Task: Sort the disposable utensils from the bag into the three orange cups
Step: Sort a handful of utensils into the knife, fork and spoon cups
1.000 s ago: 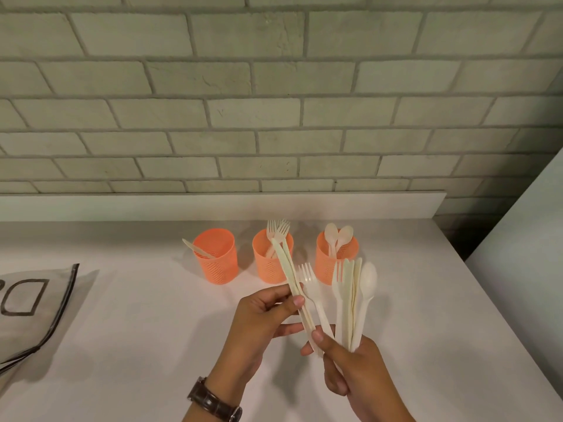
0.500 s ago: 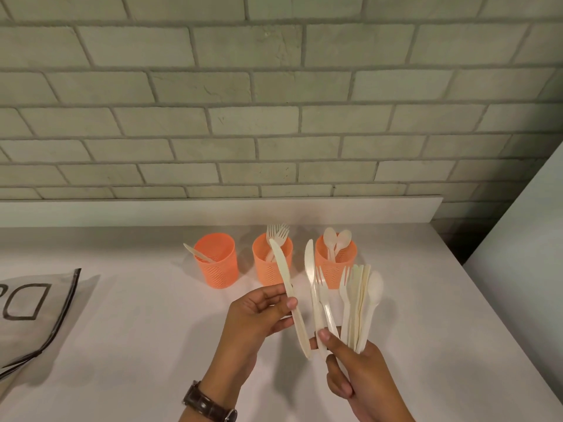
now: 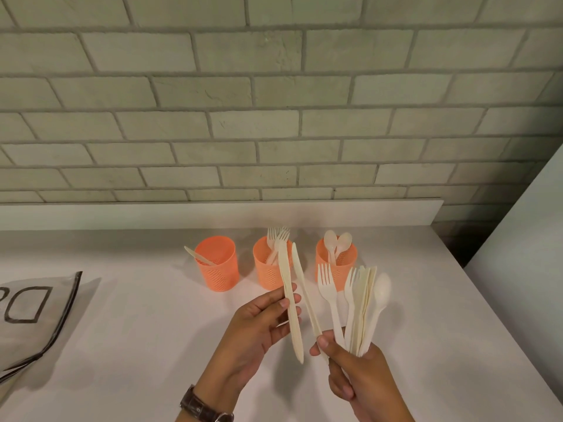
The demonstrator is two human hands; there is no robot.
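Three orange mesh cups stand in a row near the back of the counter. The left cup (image 3: 217, 263) holds one knife, the middle cup (image 3: 268, 271) holds forks, and the right cup (image 3: 342, 260) holds two spoons. My left hand (image 3: 259, 327) pinches a cream plastic knife (image 3: 291, 303), held upright in front of the middle cup. My right hand (image 3: 356, 373) grips a fanned bundle of utensils (image 3: 359, 309): a knife leaning left, forks, more knives and a spoon at the right.
A clear plastic bag (image 3: 33, 315) with black lettering lies flat at the left edge of the white counter (image 3: 137, 330). A brick wall rises behind a low white ledge (image 3: 213, 213). A pale panel (image 3: 524, 254) bounds the right side.
My left hand has drawn one knife away from the bundle and holds it apart. The bundle in my right hand has fanned wider, with another knife now leaning out to the left.
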